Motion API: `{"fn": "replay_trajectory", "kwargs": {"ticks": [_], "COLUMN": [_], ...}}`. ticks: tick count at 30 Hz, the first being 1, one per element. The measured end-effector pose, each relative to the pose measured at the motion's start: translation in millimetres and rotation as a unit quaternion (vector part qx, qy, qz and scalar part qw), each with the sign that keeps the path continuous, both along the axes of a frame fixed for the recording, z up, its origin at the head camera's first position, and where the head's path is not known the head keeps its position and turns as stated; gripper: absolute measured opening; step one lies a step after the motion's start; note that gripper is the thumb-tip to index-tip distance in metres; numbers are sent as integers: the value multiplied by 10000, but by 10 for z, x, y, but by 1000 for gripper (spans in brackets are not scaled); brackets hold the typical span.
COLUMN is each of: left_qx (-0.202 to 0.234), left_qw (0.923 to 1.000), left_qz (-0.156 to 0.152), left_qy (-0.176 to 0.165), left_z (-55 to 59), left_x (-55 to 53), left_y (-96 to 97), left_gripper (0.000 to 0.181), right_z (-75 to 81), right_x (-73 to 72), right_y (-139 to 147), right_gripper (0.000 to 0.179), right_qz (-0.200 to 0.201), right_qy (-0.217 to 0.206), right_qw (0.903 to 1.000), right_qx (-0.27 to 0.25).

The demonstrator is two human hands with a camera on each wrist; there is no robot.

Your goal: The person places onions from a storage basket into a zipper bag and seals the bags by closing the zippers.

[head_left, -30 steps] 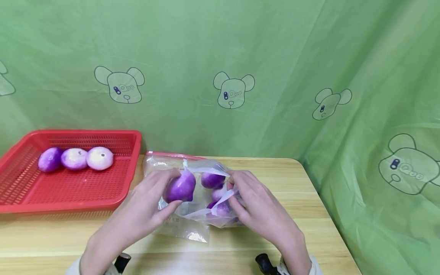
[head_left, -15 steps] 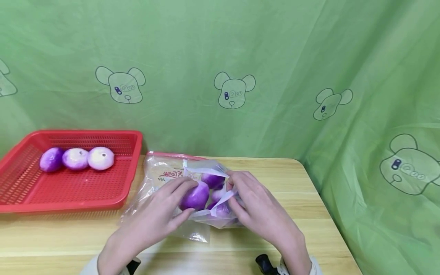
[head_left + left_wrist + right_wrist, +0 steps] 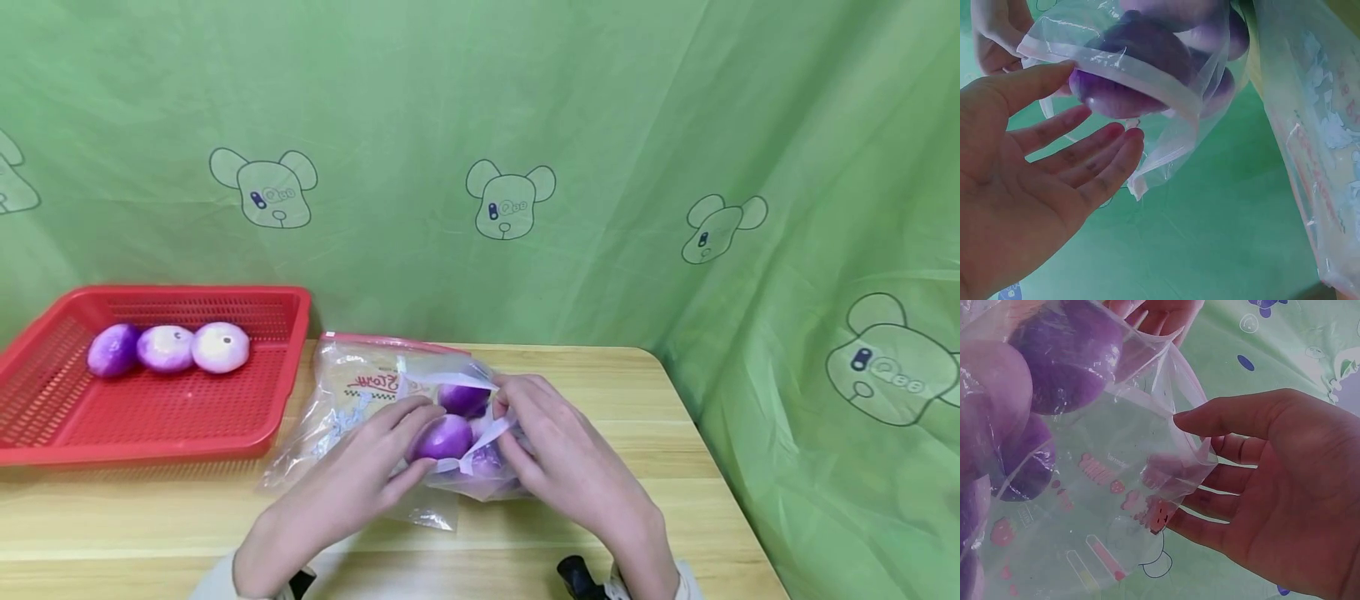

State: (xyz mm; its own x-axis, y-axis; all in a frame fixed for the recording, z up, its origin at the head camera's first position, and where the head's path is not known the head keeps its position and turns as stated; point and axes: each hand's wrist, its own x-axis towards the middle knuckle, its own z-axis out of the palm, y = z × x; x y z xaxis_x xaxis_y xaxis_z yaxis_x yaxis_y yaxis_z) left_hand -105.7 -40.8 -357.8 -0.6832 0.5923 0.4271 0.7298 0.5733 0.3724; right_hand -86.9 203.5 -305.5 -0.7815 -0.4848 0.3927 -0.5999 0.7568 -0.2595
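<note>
In the head view my right hand pinches the rim of a clear plastic zip bag, holding its mouth apart. Inside the bag lie several purple onions. My left hand is at the bag's mouth, its thumb and fingertips against another purple onion. The left wrist view shows that onion just within the rim, beyond my nearly straight fingers. In the right wrist view, my right thumb presses on the bag's edge.
A red basket at the left holds 3 purple-and-white onions. Another clear bag with a red zip strip lies flat beneath the filled one. The wooden table ends at green curtains behind and on the right.
My left hand has moved right with an onion, taking it from the bag's opening to inside the rim beside the others. My right hand keeps its hold on the bag.
</note>
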Motion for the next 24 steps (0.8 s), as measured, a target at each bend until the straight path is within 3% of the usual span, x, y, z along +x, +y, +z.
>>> {"fn": "replay_trajectory", "kwargs": {"ticks": [4,8,11,16,20,24], "left_qx": [123,304,239,-130,-352,-206], "left_qw": [9998,9958,9912,9935,9914,9877], "left_qz": [25,308,648,680,644,509], "left_qy": [151,813,1128,904,1088,1465], "left_z": [29,66,73,18,-62,-120], "left_x": [-28,-91,-130,-183,-214,-281], "left_y": [-44,-131,-194,-210,-190,-112], "left_gripper": [37,29,43,68,56,37], "right_z": [2,6,12,20,36,59], "right_x": [-3,2,7,3,-9,15], "right_y": [8,24,49,125,203,329], "right_gripper": [9,12,22,16,20,24], "right_qz": [-12,74,219,497,524,439], "right_qy": [46,8,-144,-469,-917,-1272], "right_qw": [10000,9999,9994,9958,9893,9823], "right_qx": [-4,-84,-207,-603,-1005,-1301]}}
